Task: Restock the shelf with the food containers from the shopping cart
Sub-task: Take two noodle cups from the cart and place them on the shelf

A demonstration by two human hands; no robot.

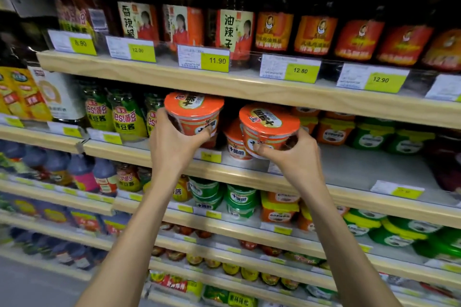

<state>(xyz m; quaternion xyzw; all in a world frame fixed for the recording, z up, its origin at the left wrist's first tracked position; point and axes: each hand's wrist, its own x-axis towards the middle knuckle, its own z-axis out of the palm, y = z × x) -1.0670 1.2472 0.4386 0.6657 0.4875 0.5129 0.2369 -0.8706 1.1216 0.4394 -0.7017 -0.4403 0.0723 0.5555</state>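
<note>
One head-worn wide-angle view, close, facing forward onto the stocked shelf point(119, 153) front.

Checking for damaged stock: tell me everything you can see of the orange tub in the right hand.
The orange tub is a round plastic-looking cup with a flat orange lid printed in white and green, and an orange-and-white label on its wall. It looks closed, tilted lid toward the camera. The right hand grips its lower wall, fingers curled across the front. It is held over the shelf edge, in front of a like tub standing there; its base is hidden.
</note>
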